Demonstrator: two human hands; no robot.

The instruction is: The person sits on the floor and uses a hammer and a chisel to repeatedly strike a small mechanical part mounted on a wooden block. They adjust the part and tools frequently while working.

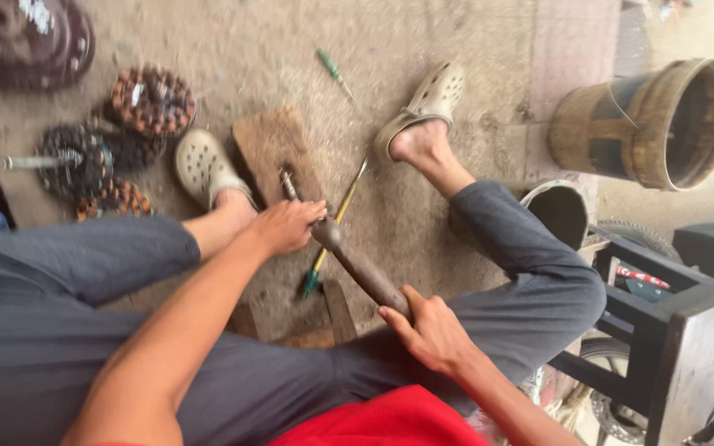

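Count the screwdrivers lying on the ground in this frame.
2. A small green one lies near the top, left of the right clog. A yellow-shafted one lies under the hammer. Others may be hidden.

Subject's clothing, head view. Trousers (59,330): dark grey-blue cloth, loose fit, soft folds at the knees, hems ending above the ankles. Top (390,419): bright red fabric, only a small patch visible at the lower edge of the frame. Arms bare to the frame edge; no sleeves, watch or bands visible. Left hand (289,226) and right hand (430,332): bare, no gloves, no rings seen. Footwear: pair of cream-coloured moulded clogs with round ventilation holes over the toe area, left clog (202,168) and right clog (428,101), the right one showing a heel strap; both look dusty. Feet sockless.
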